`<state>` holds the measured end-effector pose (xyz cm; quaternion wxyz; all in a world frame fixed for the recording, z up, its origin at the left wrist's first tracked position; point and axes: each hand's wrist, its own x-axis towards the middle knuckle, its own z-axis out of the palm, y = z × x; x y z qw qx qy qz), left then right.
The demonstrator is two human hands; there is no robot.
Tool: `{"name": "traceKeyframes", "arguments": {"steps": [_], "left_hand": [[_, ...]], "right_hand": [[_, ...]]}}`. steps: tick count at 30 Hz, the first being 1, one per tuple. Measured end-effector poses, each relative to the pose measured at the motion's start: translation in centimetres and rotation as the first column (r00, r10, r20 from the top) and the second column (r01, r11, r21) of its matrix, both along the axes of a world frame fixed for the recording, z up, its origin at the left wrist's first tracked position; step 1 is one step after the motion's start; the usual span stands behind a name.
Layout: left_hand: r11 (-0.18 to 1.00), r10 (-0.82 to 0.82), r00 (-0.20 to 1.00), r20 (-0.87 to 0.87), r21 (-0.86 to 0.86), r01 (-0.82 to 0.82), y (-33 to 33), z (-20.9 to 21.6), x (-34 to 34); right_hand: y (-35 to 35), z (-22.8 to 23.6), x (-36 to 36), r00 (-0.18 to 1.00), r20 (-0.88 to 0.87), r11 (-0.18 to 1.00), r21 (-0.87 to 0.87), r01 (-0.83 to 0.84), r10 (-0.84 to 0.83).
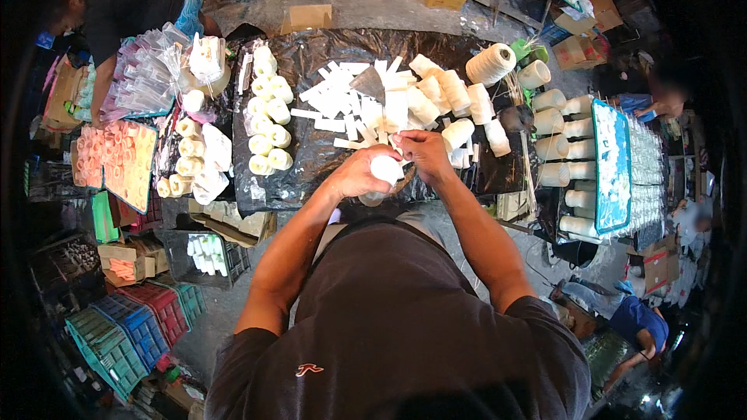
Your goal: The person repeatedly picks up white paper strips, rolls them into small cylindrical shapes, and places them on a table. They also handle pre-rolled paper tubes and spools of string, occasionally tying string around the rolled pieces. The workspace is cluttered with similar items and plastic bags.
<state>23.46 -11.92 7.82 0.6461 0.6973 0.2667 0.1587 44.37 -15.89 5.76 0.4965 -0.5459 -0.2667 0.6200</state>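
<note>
My left hand (359, 174) is wrapped round a short white cylinder (386, 169), which looks like a pillar candle, its round end facing up. Close against it on the right, my right hand (425, 154) has its fingers pinched together at the cylinder's far side. Whatever those fingertips grip is too small to make out. Just beyond both hands lies a loose heap of flat white strips (334, 101), with a dark grey wedge-shaped piece (368, 83) on top. Several cream tapered cylinders (440, 93) lie to the right of the strips.
Black plastic sheeting (303, 50) covers the table. Rows of cream cylinders (268, 113) stand at its left. A large thread cone (490, 64) sits at the far right. Beyond are a blue tray (612, 167), orange pieces (117, 155) and stacked crates (128, 330). Other people work left and right.
</note>
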Motion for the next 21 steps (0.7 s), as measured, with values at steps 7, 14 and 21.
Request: {"name": "traceKeyframes", "arguments": {"steps": [7, 14, 21], "left_hand": [[0.998, -0.037, 0.99, -0.135, -0.063, 0.029, 0.1, -0.6, -2.3], [1.0, -0.011, 0.998, -0.059, -0.016, 0.01, 0.0, -1.3, -2.9], [0.999, 0.005, 0.997, -0.074, -0.033, -0.008, 0.1, -0.3, -3.5]], "right_hand": [[3.2, 1.3, -1.1, 0.97, -0.237, 0.994, 0.082, 0.066, -0.045], [5.9, 2.1, -0.8, 0.936, -0.338, 0.979, 0.201, -0.025, 0.093], [6.2, 0.5, -1.1, 0.974, -0.197, 0.968, 0.245, -0.061, 0.111]]}}
